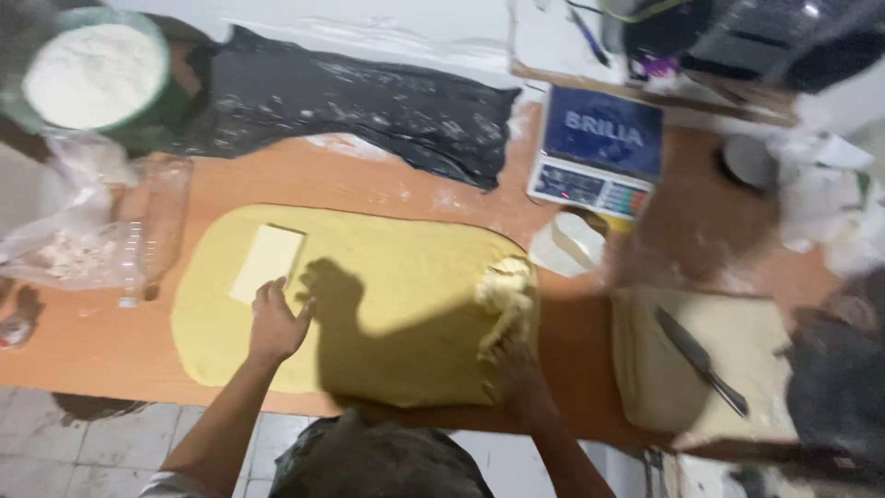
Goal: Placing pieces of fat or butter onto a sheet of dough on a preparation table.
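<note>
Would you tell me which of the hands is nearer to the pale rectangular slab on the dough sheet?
Left. The left hand touches the slab's lower edge; the right hand is far across the dough sheet, at its right end.

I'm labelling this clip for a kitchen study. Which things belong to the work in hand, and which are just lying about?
In hand: dough sheet, pale slab by left hand, soft lump under right hand.
Lying about: scale, knife, flour bowl, black sheet.

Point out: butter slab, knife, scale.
butter slab [267,263]: head view, middle of its pale top face
knife [680,339]: head view, flat of the blade
scale [602,134]: head view, blue weighing platform
</note>
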